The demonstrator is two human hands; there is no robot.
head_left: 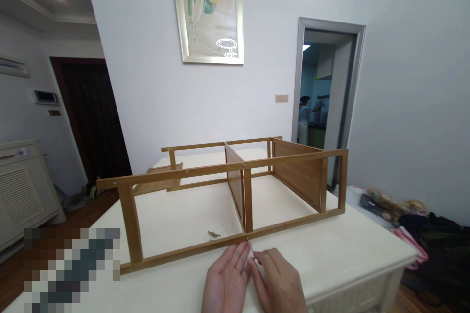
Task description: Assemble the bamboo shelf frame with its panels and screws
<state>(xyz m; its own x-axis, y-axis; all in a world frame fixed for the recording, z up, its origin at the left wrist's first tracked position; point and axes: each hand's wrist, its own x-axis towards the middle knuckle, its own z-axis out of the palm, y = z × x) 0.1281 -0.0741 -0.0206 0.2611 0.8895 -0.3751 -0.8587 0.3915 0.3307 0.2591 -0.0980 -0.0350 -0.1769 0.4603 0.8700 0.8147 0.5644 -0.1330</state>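
A wooden shelf frame (194, 248) lies on its side on the white table, with two panels fitted across it. My right hand (277, 279) pinches a thin metal hex key (251, 249) by its near end. The key's far end meets the lower front rail just below the middle upright (248, 200), at a small screw head. Palm up, my left hand (227, 276) lies beside it with fingers stretched out, their tips close to the rail and the key's tip. Several screws (213, 234) rest on a clear plastic bag inside the frame.
A loose wooden panel (157, 178) lies on the white table (352, 244) at the frame's far left. Clothes and bags (411, 220) are heaped at the right. Another person (304, 117) stands beyond the doorway. A louvred cabinet (25, 195) is at the left.
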